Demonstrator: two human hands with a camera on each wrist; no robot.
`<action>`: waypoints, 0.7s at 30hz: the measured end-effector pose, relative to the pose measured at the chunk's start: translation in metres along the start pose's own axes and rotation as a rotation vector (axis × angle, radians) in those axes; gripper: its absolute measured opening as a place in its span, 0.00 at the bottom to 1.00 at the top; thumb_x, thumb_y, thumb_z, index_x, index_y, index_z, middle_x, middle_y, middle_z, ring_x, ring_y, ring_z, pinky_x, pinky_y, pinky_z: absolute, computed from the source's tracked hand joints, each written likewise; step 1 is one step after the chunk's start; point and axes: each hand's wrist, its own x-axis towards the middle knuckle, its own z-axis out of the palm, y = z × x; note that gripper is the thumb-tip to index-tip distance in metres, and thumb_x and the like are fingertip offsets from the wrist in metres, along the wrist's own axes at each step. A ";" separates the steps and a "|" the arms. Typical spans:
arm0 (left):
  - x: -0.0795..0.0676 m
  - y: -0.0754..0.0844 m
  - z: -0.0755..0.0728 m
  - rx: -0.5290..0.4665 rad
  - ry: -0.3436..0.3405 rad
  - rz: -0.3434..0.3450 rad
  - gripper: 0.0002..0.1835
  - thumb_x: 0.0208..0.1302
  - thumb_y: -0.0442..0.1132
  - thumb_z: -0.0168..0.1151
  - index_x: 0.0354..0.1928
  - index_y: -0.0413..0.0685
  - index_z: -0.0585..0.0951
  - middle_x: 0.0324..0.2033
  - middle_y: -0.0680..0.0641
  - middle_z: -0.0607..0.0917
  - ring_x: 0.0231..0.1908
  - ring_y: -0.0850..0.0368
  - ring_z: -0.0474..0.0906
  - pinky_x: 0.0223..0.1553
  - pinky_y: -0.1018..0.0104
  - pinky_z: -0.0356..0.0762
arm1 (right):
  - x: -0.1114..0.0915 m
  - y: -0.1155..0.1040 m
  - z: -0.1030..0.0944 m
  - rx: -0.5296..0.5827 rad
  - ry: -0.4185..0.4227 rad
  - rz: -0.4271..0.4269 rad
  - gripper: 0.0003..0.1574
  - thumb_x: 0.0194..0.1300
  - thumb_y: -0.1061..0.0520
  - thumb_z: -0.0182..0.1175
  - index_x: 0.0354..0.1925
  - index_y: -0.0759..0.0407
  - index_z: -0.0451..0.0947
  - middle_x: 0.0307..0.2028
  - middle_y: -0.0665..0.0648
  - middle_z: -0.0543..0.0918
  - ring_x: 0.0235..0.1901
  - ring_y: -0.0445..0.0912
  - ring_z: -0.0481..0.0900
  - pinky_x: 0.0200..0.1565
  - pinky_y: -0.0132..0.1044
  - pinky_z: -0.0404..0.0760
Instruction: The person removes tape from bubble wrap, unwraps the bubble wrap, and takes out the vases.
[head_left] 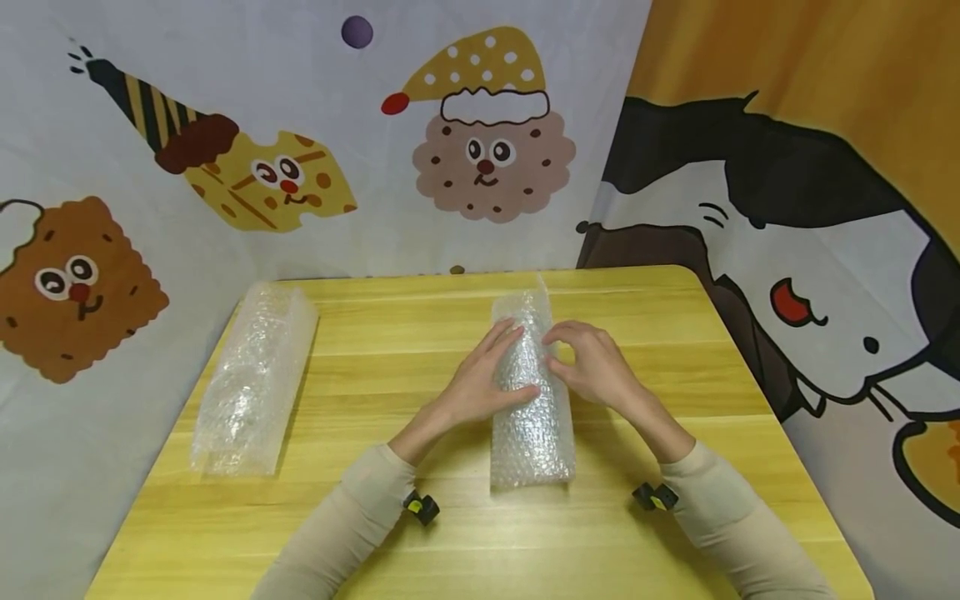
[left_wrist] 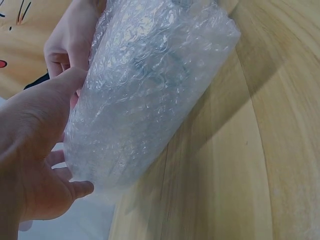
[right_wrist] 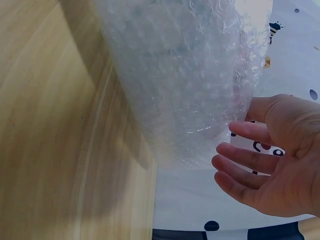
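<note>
A bubble-wrapped package [head_left: 532,442] lies lengthwise in front of me on the wooden table, its long flap rising at the far end. What the wrap covers is too blurred to tell. My left hand [head_left: 480,383] rests on its upper left side, thumb and fingers spread over the bubble wrap. On the opposite side, my right hand [head_left: 596,367] touches the long right edge with thumb and forefinger, their tips a little apart. The right wrist view shows the other fingers [right_wrist: 245,160] loosely extended beside the package's end.
Another bubble-wrapped bundle [head_left: 251,383] lies along the left side of the table [head_left: 390,333]. Cloth with cartoon prints [head_left: 315,50] hangs behind the table and at both sides. A small black device [head_left: 656,497] sits on each wrist.
</note>
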 end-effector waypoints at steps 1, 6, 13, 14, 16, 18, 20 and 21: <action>0.000 0.000 0.000 -0.003 0.000 0.000 0.56 0.61 0.66 0.69 0.83 0.59 0.51 0.85 0.53 0.44 0.82 0.44 0.51 0.74 0.32 0.64 | 0.000 0.000 0.000 -0.010 0.002 -0.001 0.17 0.64 0.55 0.72 0.51 0.58 0.86 0.57 0.61 0.87 0.61 0.59 0.83 0.67 0.59 0.79; 0.001 0.001 0.000 -0.005 0.002 -0.002 0.56 0.61 0.65 0.70 0.83 0.59 0.51 0.85 0.53 0.44 0.82 0.43 0.51 0.74 0.32 0.65 | 0.001 0.000 -0.001 -0.030 0.018 -0.009 0.14 0.65 0.57 0.72 0.49 0.58 0.88 0.52 0.60 0.90 0.56 0.59 0.86 0.62 0.58 0.83; 0.002 0.005 0.001 0.003 0.008 0.007 0.55 0.61 0.65 0.69 0.83 0.56 0.53 0.85 0.51 0.45 0.83 0.44 0.49 0.74 0.32 0.64 | 0.001 0.003 0.000 -0.040 0.025 -0.017 0.11 0.67 0.57 0.70 0.47 0.59 0.89 0.48 0.59 0.92 0.49 0.58 0.89 0.54 0.57 0.87; 0.002 0.006 0.001 0.005 0.009 0.009 0.55 0.61 0.66 0.69 0.83 0.56 0.53 0.85 0.51 0.45 0.83 0.45 0.48 0.75 0.32 0.63 | 0.001 0.003 0.000 -0.041 0.027 -0.020 0.11 0.67 0.57 0.70 0.47 0.59 0.89 0.48 0.60 0.92 0.49 0.58 0.89 0.53 0.57 0.88; 0.002 0.006 0.001 0.011 0.009 0.011 0.55 0.61 0.66 0.69 0.83 0.56 0.53 0.85 0.51 0.45 0.83 0.46 0.47 0.75 0.33 0.63 | 0.001 0.003 0.000 -0.052 0.031 -0.027 0.11 0.67 0.58 0.70 0.46 0.60 0.89 0.47 0.60 0.92 0.48 0.58 0.89 0.52 0.56 0.88; 0.003 0.007 0.002 0.022 0.006 0.008 0.55 0.61 0.66 0.69 0.83 0.56 0.53 0.85 0.51 0.45 0.84 0.47 0.46 0.75 0.33 0.63 | 0.001 0.003 0.001 -0.067 0.036 -0.037 0.10 0.66 0.59 0.70 0.45 0.60 0.89 0.46 0.60 0.92 0.47 0.58 0.89 0.50 0.54 0.89; 0.003 0.007 0.002 0.029 0.004 0.008 0.55 0.61 0.67 0.68 0.83 0.56 0.53 0.85 0.51 0.45 0.84 0.47 0.46 0.75 0.33 0.62 | 0.001 0.003 0.001 -0.086 0.044 -0.049 0.09 0.65 0.59 0.69 0.44 0.61 0.89 0.45 0.60 0.92 0.44 0.57 0.90 0.45 0.51 0.90; 0.003 0.007 0.002 0.033 0.003 0.009 0.55 0.61 0.67 0.68 0.83 0.56 0.53 0.85 0.51 0.45 0.84 0.47 0.46 0.75 0.33 0.63 | 0.001 0.003 0.002 -0.095 0.048 -0.054 0.09 0.65 0.60 0.69 0.43 0.61 0.89 0.44 0.60 0.92 0.42 0.57 0.90 0.43 0.48 0.90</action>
